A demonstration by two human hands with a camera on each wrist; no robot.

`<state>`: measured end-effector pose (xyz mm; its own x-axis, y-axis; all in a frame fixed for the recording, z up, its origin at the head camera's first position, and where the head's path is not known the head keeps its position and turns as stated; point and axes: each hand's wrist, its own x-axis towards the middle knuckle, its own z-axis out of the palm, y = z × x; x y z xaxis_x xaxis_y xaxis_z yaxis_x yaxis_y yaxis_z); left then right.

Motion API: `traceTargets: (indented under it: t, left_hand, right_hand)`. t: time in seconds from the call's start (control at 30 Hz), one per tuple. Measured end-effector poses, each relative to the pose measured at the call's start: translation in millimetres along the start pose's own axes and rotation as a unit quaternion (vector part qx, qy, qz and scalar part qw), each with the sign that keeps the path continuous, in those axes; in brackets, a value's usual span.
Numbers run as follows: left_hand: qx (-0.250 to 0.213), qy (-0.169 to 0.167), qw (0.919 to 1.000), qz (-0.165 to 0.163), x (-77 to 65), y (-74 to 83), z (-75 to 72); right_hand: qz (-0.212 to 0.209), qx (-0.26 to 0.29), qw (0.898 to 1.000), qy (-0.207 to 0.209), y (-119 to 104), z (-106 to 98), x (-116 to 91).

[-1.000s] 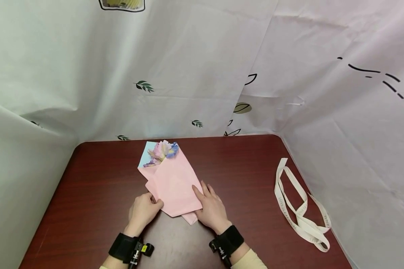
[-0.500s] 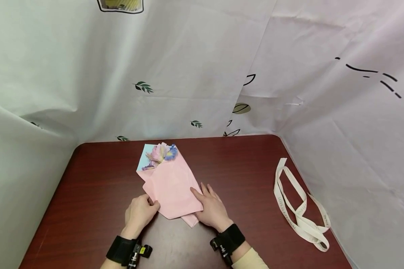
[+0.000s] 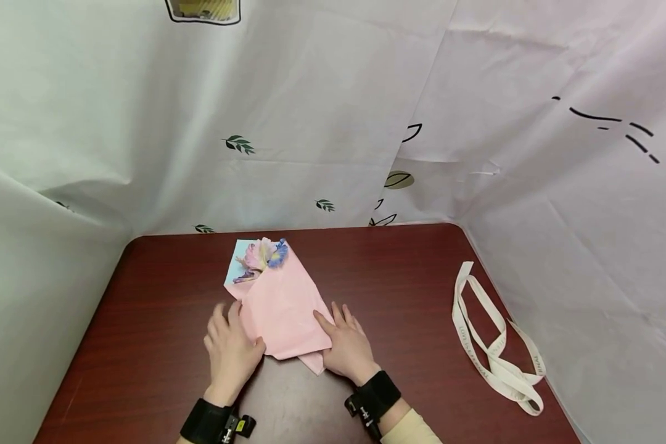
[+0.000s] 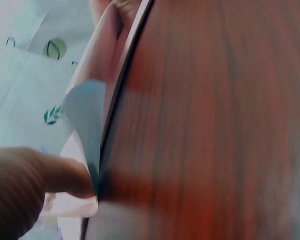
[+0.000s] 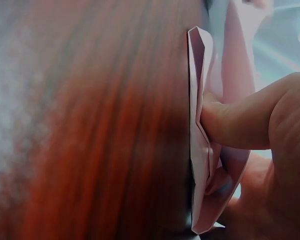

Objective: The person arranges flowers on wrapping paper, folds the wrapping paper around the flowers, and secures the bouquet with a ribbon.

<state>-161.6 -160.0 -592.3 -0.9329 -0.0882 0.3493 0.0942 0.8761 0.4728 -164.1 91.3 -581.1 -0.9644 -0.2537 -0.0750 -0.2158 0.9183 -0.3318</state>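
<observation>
A bouquet with pink and blue-purple flowers (image 3: 262, 254) lies in wrapping paper (image 3: 280, 308), pink outside and pale blue inside. Its stems are hidden under the folded pink flaps. My left hand (image 3: 230, 351) is at the paper's left edge with fingers spread, thumb touching the lower left corner. In the left wrist view, the wrapping paper (image 4: 87, 110) curls up off the table beside that thumb (image 4: 65, 177). On the lower right, my right hand (image 3: 351, 348) holds the paper, fingers over the flap. The right wrist view has its thumb (image 5: 240, 120) tucked between the flap and the folded tail (image 5: 200, 170).
A loosely looped cream ribbon (image 3: 491, 351) with printed lettering lies at the right side of the dark red wooden table (image 3: 394, 283). White printed cloth (image 3: 311, 111) hangs behind the table and along both sides. Each wrist wears a black strap (image 3: 380, 394) with a small camera.
The left hand has let go of the paper's left edge and spread its fingers upward along it. The bouquet has shifted slightly left and toward me. My right hand stays nearly in place.
</observation>
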Motion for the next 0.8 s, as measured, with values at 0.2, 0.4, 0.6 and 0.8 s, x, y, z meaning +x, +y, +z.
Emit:
traceTargets:
  t: [0.2, 0.4, 0.6, 0.8]
  left_hand:
    - [0.025, -0.045, 0.9645, 0.259, -2.5, 22.9, 10.1]
    - [-0.007, -0.230, 0.9005, 0.369, -10.3, 34.9, 18.5]
    - [-0.029, -0.298, 0.8813, 0.366, -12.6, 32.7, 15.9]
    - [-0.015, -0.307, 0.8817, 0.358, -10.8, 34.3, 11.7]
  right_hand:
    - [-0.004, -0.017, 1.000, 0.001, -2.8, -0.1, -0.5]
    - [-0.010, -0.003, 1.000, 0.004, -0.7, 0.4, -0.1]
    - [-0.034, 0.051, 0.998, -0.031, 10.4, -5.0, -0.1]
    - [-0.083, 0.133, 0.979, -0.131, 32.0, -27.8, 5.6]
